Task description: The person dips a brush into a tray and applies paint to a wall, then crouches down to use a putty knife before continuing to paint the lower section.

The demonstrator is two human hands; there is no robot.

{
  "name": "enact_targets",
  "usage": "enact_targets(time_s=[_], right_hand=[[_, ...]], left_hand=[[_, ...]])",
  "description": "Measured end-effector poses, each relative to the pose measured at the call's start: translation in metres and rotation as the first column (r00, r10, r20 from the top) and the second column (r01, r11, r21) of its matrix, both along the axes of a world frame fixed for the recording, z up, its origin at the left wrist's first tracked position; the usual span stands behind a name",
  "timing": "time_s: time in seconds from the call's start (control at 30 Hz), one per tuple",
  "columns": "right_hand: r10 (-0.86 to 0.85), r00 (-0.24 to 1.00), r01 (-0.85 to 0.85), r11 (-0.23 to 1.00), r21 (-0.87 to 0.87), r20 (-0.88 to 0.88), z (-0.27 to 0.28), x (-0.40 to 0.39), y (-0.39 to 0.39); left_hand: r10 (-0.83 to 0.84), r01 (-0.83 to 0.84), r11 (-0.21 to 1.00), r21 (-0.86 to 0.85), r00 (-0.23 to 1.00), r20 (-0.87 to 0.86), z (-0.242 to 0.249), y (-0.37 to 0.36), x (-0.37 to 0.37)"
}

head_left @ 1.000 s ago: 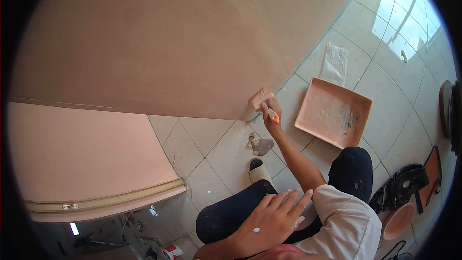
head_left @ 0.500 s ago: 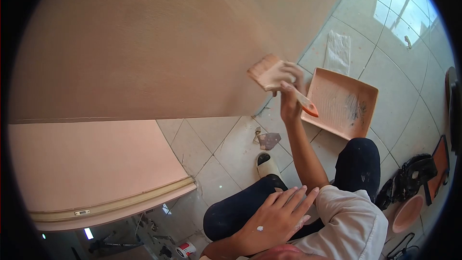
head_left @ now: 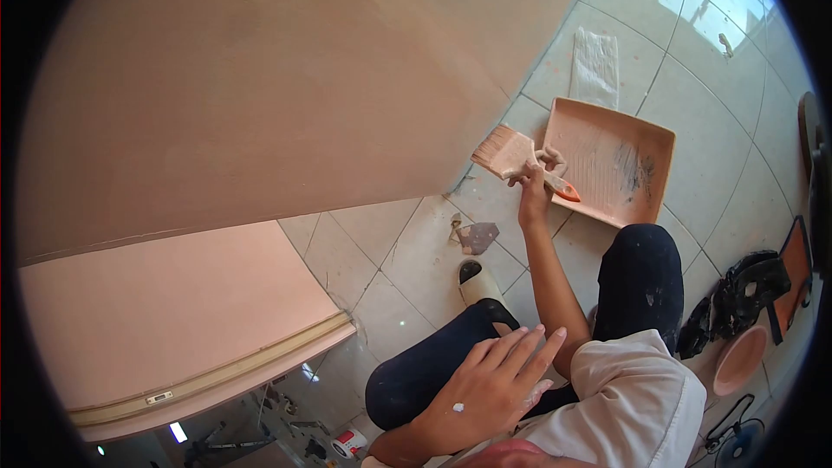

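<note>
My right hand point(head_left: 537, 180) grips a wide paintbrush point(head_left: 513, 156) with an orange handle tip, its bristles coated in pale pink paint. The brush hangs just off the pink painted wall point(head_left: 260, 87), near its lower edge, beside the paint tray point(head_left: 607, 126). My left hand point(head_left: 485, 390) rests flat on my left knee with the fingers spread and a white paint spot on its back. I am crouched, with dark trousers and a white slipper point(head_left: 477, 282) showing.
The pink tray lies on the tiled floor point(head_left: 407, 260) to the right of the brush. A white sheet point(head_left: 596, 61) lies beyond it. A torn scrap point(head_left: 475, 236) lies near my foot. A black bag point(head_left: 737, 295), an orange bowl point(head_left: 741, 360) and a small can point(head_left: 351, 444) stand around me.
My right hand lifted the brush up along the wall, then drew it back down and off the wall toward the tray. My left hand stayed on the knee.
</note>
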State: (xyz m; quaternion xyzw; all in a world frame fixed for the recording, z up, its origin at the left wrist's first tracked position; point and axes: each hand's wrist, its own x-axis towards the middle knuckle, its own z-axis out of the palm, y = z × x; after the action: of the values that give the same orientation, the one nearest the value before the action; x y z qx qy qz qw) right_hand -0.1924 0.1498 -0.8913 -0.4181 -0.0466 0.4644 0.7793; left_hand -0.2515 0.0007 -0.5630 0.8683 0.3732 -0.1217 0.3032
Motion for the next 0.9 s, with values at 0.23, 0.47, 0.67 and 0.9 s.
enact_targets(time_s=[0.23, 0.47, 0.67, 0.9], right_hand=[[0.105, 0.915, 0.071, 0.908, -0.412, 0.390, -0.085, -0.015, -0.014], [0.129, 0.992, -0.129, 0.989, -0.067, -0.002, -0.020, 0.015, 0.018], [0.170, 0.985, -0.168, 0.982, -0.090, 0.015, -0.032, 0.019, 0.032], [0.232, 0.970, -0.235, 0.971, -0.040, -0.072, -0.052, 0.015, 0.046]], left_hand=[[-0.022, 0.023, 1.000, -0.007, 0.999, 0.037, -0.005, 0.000, 0.003], [-0.025, 0.025, 1.000, -0.009, 0.999, 0.030, -0.003, 0.002, 0.006], [0.016, -0.016, 0.998, -0.065, 1.000, -0.007, -0.010, -0.001, 0.005], [0.035, -0.046, 0.985, -0.165, 0.997, -0.068, -0.025, 0.002, -0.001]])
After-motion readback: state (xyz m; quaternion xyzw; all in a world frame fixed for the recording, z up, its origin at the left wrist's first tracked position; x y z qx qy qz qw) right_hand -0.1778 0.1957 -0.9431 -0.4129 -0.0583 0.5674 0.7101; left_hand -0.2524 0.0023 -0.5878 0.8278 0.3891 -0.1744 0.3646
